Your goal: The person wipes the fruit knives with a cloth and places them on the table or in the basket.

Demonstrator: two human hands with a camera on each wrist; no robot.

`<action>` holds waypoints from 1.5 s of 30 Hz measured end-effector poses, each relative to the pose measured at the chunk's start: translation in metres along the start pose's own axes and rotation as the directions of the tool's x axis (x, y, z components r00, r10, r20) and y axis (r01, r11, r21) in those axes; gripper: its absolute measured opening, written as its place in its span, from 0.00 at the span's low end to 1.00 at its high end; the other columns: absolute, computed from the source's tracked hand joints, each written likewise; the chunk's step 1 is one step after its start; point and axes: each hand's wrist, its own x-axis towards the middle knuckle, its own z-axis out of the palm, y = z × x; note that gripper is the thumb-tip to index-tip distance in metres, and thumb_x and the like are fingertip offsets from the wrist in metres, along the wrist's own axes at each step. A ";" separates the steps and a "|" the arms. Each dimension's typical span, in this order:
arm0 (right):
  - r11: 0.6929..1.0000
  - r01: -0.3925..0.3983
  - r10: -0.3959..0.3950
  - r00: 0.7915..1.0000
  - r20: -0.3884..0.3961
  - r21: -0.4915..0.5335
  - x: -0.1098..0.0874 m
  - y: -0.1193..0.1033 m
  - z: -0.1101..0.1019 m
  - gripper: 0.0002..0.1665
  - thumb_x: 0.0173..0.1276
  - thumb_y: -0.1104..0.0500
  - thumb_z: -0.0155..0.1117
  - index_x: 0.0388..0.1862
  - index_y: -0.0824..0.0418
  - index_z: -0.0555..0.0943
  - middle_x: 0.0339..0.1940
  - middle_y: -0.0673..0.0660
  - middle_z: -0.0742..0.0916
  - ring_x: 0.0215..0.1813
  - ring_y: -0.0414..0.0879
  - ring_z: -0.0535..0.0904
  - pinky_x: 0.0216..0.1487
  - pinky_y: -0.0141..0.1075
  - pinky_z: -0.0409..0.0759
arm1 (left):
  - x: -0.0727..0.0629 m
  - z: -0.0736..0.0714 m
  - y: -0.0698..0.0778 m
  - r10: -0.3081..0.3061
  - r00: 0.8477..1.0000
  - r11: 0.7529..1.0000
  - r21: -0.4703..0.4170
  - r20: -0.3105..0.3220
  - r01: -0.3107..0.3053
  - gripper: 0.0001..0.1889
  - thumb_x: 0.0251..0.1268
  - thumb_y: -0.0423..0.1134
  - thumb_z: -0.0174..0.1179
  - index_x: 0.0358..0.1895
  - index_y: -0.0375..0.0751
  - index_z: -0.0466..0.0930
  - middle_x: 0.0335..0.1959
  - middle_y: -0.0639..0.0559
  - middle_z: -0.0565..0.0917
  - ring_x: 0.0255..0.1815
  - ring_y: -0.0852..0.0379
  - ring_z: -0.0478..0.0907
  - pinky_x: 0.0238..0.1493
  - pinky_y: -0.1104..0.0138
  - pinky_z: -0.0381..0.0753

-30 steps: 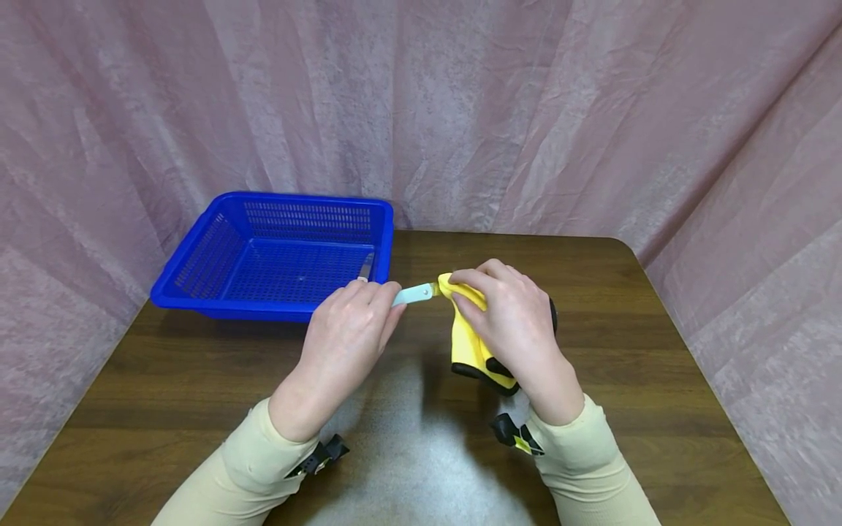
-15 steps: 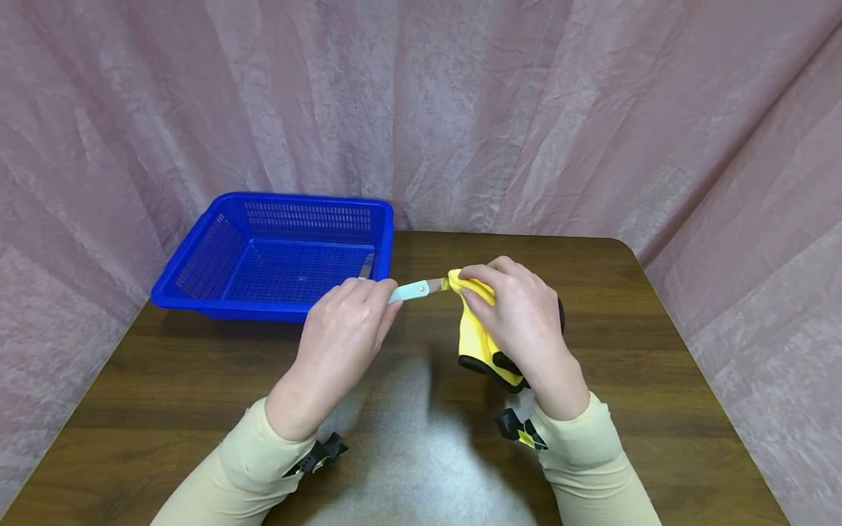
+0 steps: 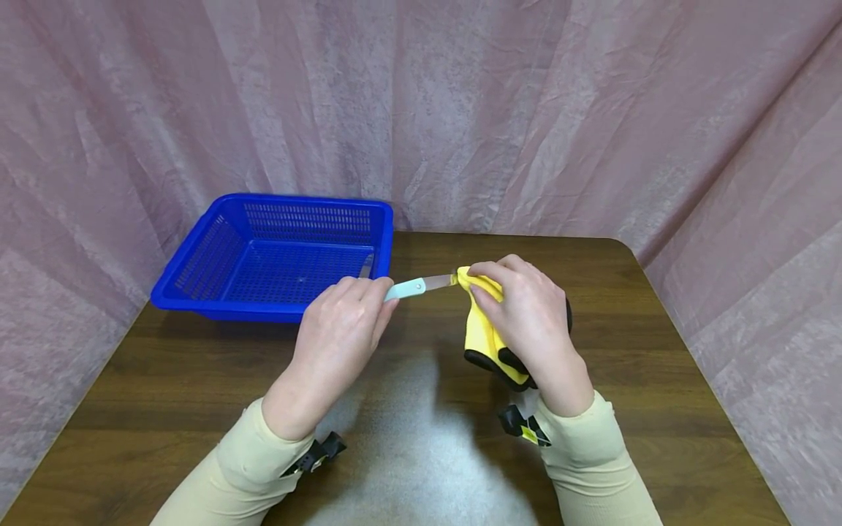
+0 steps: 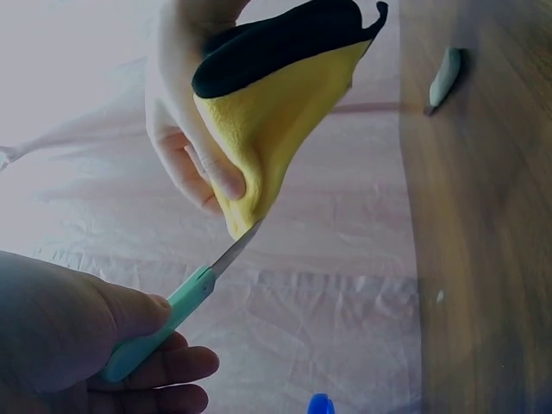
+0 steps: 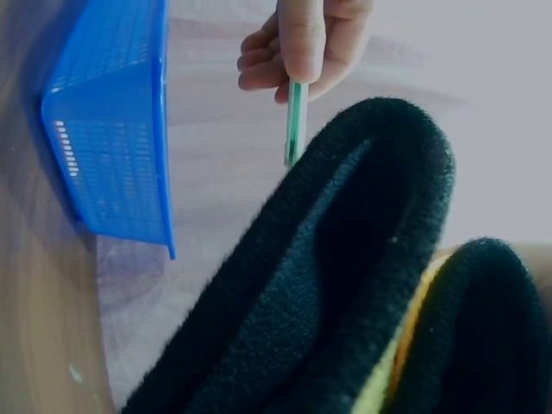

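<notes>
Okay, left hand is clamped on the slim mint-green-handled knife, up above the brown wood-grain worktop, blade pointing at the right hand. Right hand pinches the soft yellow cloth with black edging around the blade's tip end; a stretch of bare metal shows between handle and cloth, loose cloth hangs below. For a clean wipe, I'd brace the handle firmly, wrist steady, and draw the cloth straight out past the tip with light, even pressure. Want enough folded thickness over the cutting edge, since the pinch sits right by the point. Sliding back toward the handle risks a cut. Blue perforated plastic basket sits just beyond the left hand, silvery blade-like item inside. Pale green object in the left wrist view: probably another handle, too blurred to be sure.
</notes>
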 end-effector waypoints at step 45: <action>0.969 0.235 -0.228 0.970 -0.090 0.081 -0.007 -0.022 0.008 0.14 0.68 0.59 0.84 0.52 0.48 0.95 0.42 0.48 0.89 0.37 0.48 0.80 0.36 0.43 0.78 | -0.001 0.000 0.002 0.021 1.000 1.000 -0.018 0.011 -0.020 0.12 0.78 0.38 0.71 0.53 0.34 0.85 0.39 0.44 0.89 0.37 0.42 0.83 0.36 0.53 0.83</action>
